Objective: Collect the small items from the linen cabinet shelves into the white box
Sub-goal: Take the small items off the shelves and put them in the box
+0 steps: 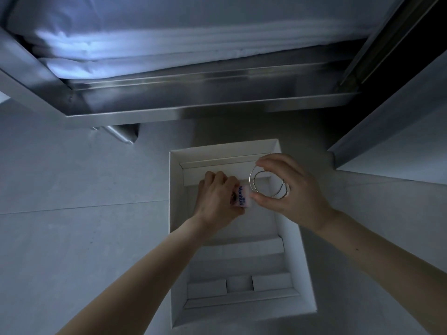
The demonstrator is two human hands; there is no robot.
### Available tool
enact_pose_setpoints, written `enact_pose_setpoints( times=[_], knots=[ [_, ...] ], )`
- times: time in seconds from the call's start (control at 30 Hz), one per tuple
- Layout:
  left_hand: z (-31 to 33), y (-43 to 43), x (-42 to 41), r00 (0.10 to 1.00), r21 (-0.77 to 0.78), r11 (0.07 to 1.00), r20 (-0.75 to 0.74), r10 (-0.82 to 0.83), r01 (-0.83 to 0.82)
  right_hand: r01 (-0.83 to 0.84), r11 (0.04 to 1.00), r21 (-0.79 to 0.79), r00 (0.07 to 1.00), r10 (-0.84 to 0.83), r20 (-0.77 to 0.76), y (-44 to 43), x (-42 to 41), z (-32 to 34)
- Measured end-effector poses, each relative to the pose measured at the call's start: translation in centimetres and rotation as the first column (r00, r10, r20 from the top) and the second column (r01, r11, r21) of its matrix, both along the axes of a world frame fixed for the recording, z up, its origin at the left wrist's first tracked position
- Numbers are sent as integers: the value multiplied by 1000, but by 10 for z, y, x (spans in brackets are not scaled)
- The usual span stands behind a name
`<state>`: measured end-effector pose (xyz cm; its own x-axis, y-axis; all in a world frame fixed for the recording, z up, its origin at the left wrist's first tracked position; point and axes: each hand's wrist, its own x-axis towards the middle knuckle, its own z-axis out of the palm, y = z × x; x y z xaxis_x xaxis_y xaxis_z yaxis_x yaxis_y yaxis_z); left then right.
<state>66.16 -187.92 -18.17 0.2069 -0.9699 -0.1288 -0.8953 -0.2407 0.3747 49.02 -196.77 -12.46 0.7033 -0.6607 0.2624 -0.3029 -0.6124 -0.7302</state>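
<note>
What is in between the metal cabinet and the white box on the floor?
Only bare grey floor shows between the cabinet's metal shelf and the far rim of the white box, as the head view shows.

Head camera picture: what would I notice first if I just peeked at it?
Probably the two hands over the white box on the floor. The right hand pinches thin silver bangles, and the left hand holds a small pink packet with blue letters. Above them, folded white linen glows on a shiny metal shelf.
</note>
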Motion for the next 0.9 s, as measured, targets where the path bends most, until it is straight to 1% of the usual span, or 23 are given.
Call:
enact_pose_setpoints(
  times=[0.1, 0.2, 0.3, 0.33, 0.47, 0.53, 0.67, 0.8, 0.9],
  knots=[
    [2, 1, 2, 1000, 47, 999, -10, 8, -8, -10, 1000, -12, 1000, 10, -20, 0, -2, 1],
    [8, 3, 3, 997, 8, 1000, -65, 31, -31, -13, 1000, -9, 1000, 13, -14, 2, -1, 3],
    [28, 9, 11, 985, -99, 994, -172, 26, -43, -22, 1000, 2, 1000, 22, -10, 1, 2, 4],
    [39, 14, 15, 983, -141, 989, -181, 9, -35, -28, 1000, 9, 1000, 28, -3, 1, 3, 5],
    [74, 40, 35, 993, -340, 940, -113, -30, -11, -52, 995, 82, 998, 48, 50, 6, 12, 8],
    [77, 55, 40, 995, -380, 924, -104, 6, -45, -70, 994, 89, 997, 67, 35, 12, 21, 8],
    [65, 74, 52, 986, -337, 933, -148, 79, -125, -126, 990, 70, 989, 131, -72, 18, 44, 3],
    [57, 83, 60, 961, -301, 933, -246, 123, -196, -190, 970, 154, 959, 217, -184, 26, 73, -11],
    [54, 82, 58, 938, -302, 921, -314, 148, -246, -223, 959, 177, 931, 263, -253, 33, 86, -30]
  ],
)
